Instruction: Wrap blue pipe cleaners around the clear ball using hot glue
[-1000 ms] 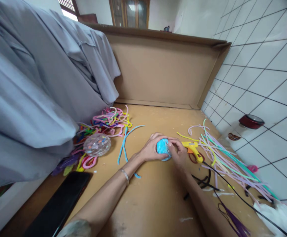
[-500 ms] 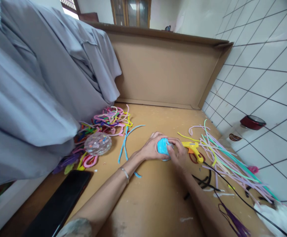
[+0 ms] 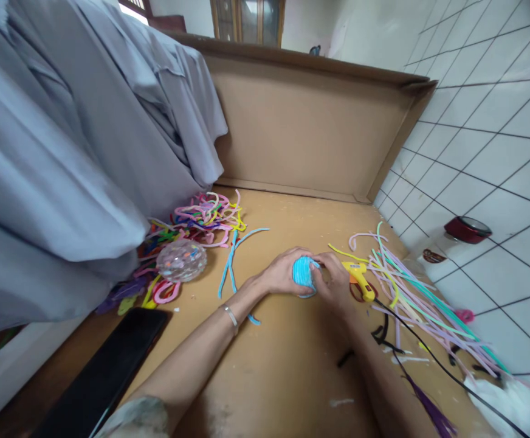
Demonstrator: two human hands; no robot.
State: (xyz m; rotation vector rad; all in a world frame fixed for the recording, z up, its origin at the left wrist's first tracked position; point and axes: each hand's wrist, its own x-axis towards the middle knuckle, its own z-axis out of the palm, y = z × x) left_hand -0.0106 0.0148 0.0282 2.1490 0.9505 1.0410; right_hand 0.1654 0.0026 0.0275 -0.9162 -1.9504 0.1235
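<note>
A blue coiled piece (image 3: 303, 274), wound in fuzzy strands, is held between both hands above the table. My left hand (image 3: 287, 272) wraps round its left side. My right hand (image 3: 333, 281) pinches its right edge with thumb and fingers. Just right of my right hand lies a yellow glue gun (image 3: 360, 281), its black cord running to the lower right. Blue pipe cleaners (image 3: 231, 258) lie crossed on the table, left of my left hand.
Colourful pipe cleaners (image 3: 205, 216) are heaped at the left by a clear faceted bowl (image 3: 182, 260). A black phone (image 3: 105, 371) lies front left. Pastel pipe cleaners (image 3: 429, 298) and a red-lidded jar (image 3: 468, 229) are at the right. Cardboard (image 3: 292, 121) stands behind, grey cloth (image 3: 64, 152) hangs left.
The blue coiled piece has turned slightly in my hands and more of its ridged side shows. My right forearm has shifted a little right. The view has moved slightly.
</note>
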